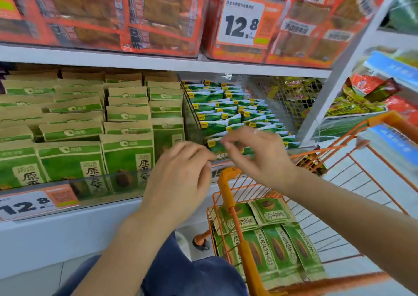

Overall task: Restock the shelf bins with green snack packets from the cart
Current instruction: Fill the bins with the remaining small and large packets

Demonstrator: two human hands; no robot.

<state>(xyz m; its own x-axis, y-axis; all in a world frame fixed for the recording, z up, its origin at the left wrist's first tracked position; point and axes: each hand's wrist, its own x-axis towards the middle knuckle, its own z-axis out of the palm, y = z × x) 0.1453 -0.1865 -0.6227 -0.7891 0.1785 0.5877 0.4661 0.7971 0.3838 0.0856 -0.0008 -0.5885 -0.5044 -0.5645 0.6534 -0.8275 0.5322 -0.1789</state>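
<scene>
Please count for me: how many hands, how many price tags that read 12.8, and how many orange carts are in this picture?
Hands: 2, the left hand and the right hand
Price tags reading 12.8: 2, the upper tag and the lower tag
Orange cart: 1
Total: 5

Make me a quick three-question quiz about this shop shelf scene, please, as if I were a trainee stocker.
1. True or false: the orange cart still holds green packets.
2. Which price shows on the tag among the upper shelf's orange bags? A) 9.9 B) 12.8 C) 15.0
3. Where are the left hand and right hand working?

Key:
1. True.
2. B.
3. At the front of the bin of small green packets, right of the big green bags.
</scene>
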